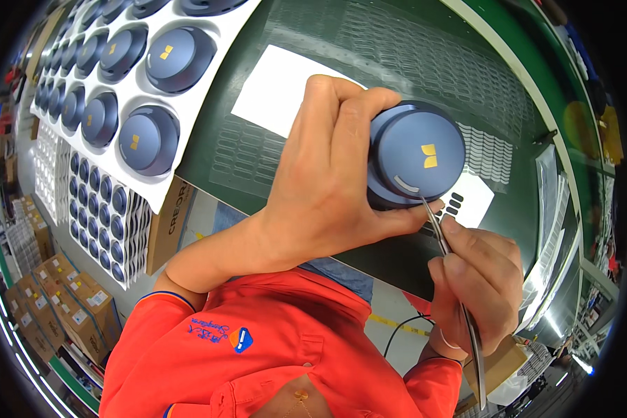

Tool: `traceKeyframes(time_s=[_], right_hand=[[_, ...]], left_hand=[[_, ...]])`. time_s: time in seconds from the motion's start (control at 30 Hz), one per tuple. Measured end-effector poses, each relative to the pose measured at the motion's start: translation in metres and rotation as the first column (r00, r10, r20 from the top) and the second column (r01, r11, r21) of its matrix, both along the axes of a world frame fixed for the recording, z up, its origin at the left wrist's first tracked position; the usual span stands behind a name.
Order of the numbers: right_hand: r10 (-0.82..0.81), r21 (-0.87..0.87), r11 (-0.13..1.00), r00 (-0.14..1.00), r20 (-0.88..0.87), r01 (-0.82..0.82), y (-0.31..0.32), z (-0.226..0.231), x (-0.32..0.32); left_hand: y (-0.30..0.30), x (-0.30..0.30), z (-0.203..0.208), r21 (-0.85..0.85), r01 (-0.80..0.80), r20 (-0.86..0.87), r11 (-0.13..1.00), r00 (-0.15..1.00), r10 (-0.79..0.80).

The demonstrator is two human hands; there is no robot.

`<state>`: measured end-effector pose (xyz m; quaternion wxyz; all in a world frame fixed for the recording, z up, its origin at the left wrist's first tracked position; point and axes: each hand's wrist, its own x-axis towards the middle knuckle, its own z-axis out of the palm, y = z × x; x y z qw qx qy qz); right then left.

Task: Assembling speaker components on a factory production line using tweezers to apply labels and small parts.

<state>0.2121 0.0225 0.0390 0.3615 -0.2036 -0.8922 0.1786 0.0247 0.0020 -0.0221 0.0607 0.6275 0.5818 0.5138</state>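
Observation:
My left hand [317, 177] is closed around a dark blue, round, dome-shaped housing [404, 136], with the thumb along its near edge and the fingers over its left side. A gold emblem and a short pale slot-like mark show on the housing's face. In my right hand [484, 279] is a pair of metal tweezers [474, 341], pinched between thumb and fingers. The tweezers' tips touch or nearly touch the housing's near edge, just below the pale mark. Whether a small piece sits between the tips is too small to tell.
A white moulded tray [181, 122] with several like housings stands at the left. On the green table [223, 174] lie a white sheet [275, 83], clear sheets of oval cut-outs [432, 49] and a white card [484, 195] with black ovals. Stacked trays [101, 216] and cardboard boxes [70, 299] stand lower left.

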Motion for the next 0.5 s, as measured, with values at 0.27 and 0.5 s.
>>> traceKeyframes(time_s=[0.27, 0.5], right_hand=[[-0.255, -0.654, 0.753, 0.948, -0.191, 0.071, 0.038, -0.004, 0.049], [-0.156, -0.915, 0.402, 0.987, -0.039, 0.027, 0.06, -0.027, 0.063]], left_hand=[[-0.016, -0.01, 0.02, -0.303, 0.225, -0.05, 0.926, 0.967, -0.251], [-0.022, 0.011, 0.011, -0.318, 0.648, 0.051, 0.692, 0.741, -0.67]])
